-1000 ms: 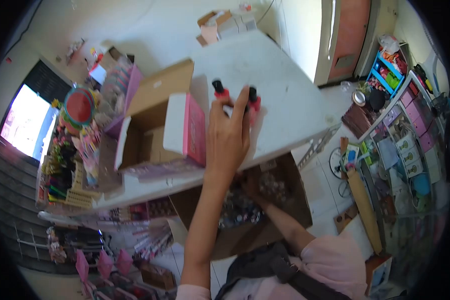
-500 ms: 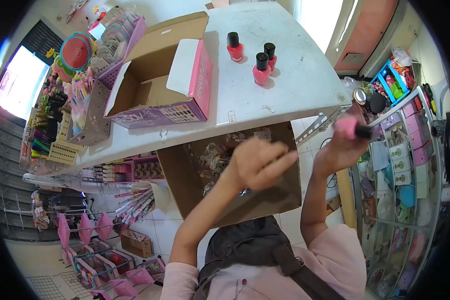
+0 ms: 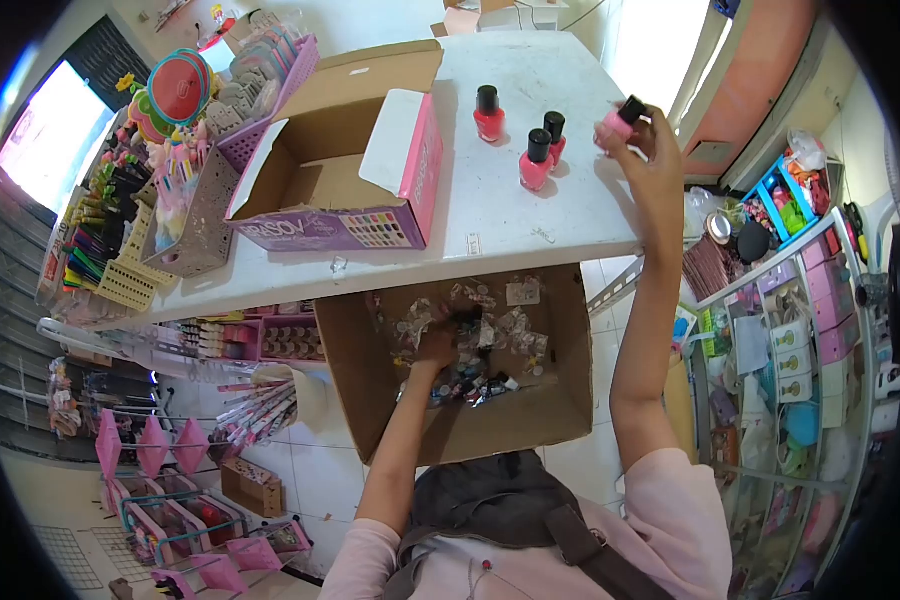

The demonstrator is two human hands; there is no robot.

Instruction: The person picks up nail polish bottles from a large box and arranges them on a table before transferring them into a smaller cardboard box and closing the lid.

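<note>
My right hand [image 3: 653, 143] is raised over the white table [image 3: 560, 215] and grips a pink nail polish bottle [image 3: 620, 119] with a black cap, just right of three red and pink nail polish bottles [image 3: 536, 162] that stand upright on the table. My left hand [image 3: 436, 347] reaches down into an open brown cardboard box [image 3: 530, 425] below the table edge, among several small wrapped bottles [image 3: 480, 340]; whether its fingers hold one I cannot tell.
An open purple and pink carton [image 3: 342, 205] lies on the table's left half. Grey and lilac baskets [image 3: 202, 215] with stationery stand further left. Shelves of small goods [image 3: 800, 330] line the right. Racks of pink items [image 3: 170, 450] sit on the tiled floor.
My right hand has carried the pink bottle from beside the table up over its right part. My left hand has dropped from above the cardboard box down into it.
</note>
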